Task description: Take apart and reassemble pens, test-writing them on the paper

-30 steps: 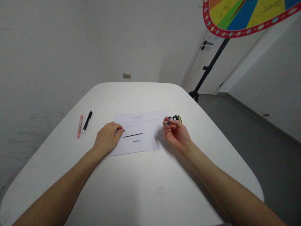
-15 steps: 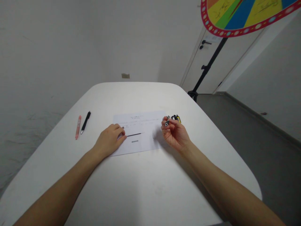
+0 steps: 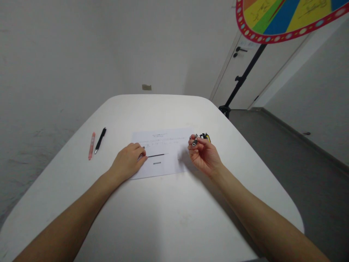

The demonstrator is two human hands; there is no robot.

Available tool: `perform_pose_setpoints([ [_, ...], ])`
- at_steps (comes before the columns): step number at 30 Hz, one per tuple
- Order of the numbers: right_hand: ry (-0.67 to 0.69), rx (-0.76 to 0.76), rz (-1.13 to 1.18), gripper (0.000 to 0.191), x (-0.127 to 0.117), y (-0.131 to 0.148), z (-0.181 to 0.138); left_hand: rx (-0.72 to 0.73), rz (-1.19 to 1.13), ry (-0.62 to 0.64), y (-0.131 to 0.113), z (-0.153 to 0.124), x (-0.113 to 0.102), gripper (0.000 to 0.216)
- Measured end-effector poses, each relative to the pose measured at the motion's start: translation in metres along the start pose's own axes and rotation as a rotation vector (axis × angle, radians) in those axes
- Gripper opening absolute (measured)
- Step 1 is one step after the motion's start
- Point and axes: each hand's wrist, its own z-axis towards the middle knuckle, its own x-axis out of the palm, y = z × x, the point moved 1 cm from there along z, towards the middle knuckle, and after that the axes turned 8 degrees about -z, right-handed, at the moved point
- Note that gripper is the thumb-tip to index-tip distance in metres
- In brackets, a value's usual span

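My left hand (image 3: 127,161) lies on the left part of a printed white sheet (image 3: 169,171), fingers curled in. From between its thumb and fingertips a thin dark pen refill (image 3: 156,155) runs to the right, ending in a fine tip. A small silvery bit pokes out by the index finger, too small to name. My right hand (image 3: 203,154) is raised at the sheet's right edge, palm turned up. Its fingers pinch a dark pen barrel (image 3: 194,143), whose round open end faces me. On the sheet below the refill lies a short grey spring-like piece (image 3: 157,163).
A pink pen (image 3: 92,146) and a black pen (image 3: 100,141) lie on the white table (image 3: 174,218) at the left. Behind my right hand sit several black and yellow items (image 3: 207,137), partly hidden. A small clear piece (image 3: 179,156) is on the sheet. A colourful wheel (image 3: 286,22) stands back right.
The whole view has shifted very slightly. Both hands keep their places and their grips.
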Motion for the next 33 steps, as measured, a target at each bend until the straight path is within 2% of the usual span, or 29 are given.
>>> perform_pose_setpoints([
  [4,-0.048,-0.055,-0.011,0.014,-0.001,0.002,0.002,0.078,-0.086,-0.063,-0.028,0.006,0.002,0.018],
  [8,-0.092,-0.078,-0.017,0.011,0.0,0.005,0.0,0.227,-0.051,0.137,-0.073,0.026,0.012,0.024],
  [10,-0.103,-0.086,-0.014,0.01,0.0,0.006,-0.001,0.203,-0.028,0.173,-0.089,0.037,0.019,0.018],
  [14,-0.104,-0.093,-0.026,0.011,-0.001,0.008,-0.002,0.131,0.103,0.124,-0.104,0.049,0.031,0.023],
  [18,-0.122,-0.096,-0.031,0.012,-0.001,0.009,-0.001,0.167,0.211,0.135,-0.107,0.051,0.04,0.02],
  [23,-0.125,-0.09,-0.047,0.013,0.0,0.008,-0.001,0.174,0.167,0.156,-0.105,0.052,0.04,0.017],
  [26,-0.137,-0.092,-0.065,0.016,0.0,0.005,-0.002,0.145,0.028,0.138,-0.099,0.048,0.027,0.014],
  [30,-0.181,-0.113,-0.097,0.016,0.004,-0.005,-0.003,-0.002,-0.274,0.076,-0.077,0.036,0.012,0.012],
  [33,-0.231,-0.131,-0.131,0.016,0.008,-0.017,-0.003,-0.108,-0.398,0.034,-0.059,0.028,0.011,0.012],
])
